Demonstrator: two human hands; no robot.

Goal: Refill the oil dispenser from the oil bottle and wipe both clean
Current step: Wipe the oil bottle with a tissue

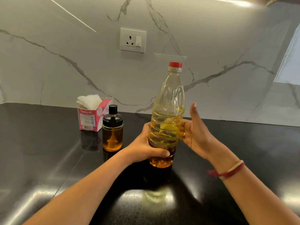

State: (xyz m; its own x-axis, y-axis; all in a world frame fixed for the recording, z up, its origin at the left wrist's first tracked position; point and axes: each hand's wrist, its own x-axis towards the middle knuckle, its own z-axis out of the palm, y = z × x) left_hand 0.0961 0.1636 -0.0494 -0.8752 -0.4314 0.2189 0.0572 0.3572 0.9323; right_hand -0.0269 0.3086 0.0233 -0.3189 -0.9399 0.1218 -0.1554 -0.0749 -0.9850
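i am reading the task as at its start – nothing poured, nothing wiped. the cap [175,66] is sitting on the bottle [168,101] and the black lid [112,117] is sitting on the dispenser [112,133], so both need opening before any refill. remaining by my judgement: uncap, pour, recap, then wipe both with a tissue from the box [92,117].

the bottle is standing upright near the middle of the counter [48,159], its base appearing to touch the surface. the left hand [146,143] is wrapping its lower body, thumb across the front. the right hand [194,132] is lying spread against the bottle's right side, thumb lifted clear – steadying, not clamping.

the bottle is clear ribbed plastic, red cap, with a low band of amber oil at the base and yellow film clinging higher up. the dispenser is standing to its left, apart from it, holding amber oil well short of the lid, just in front of the box.
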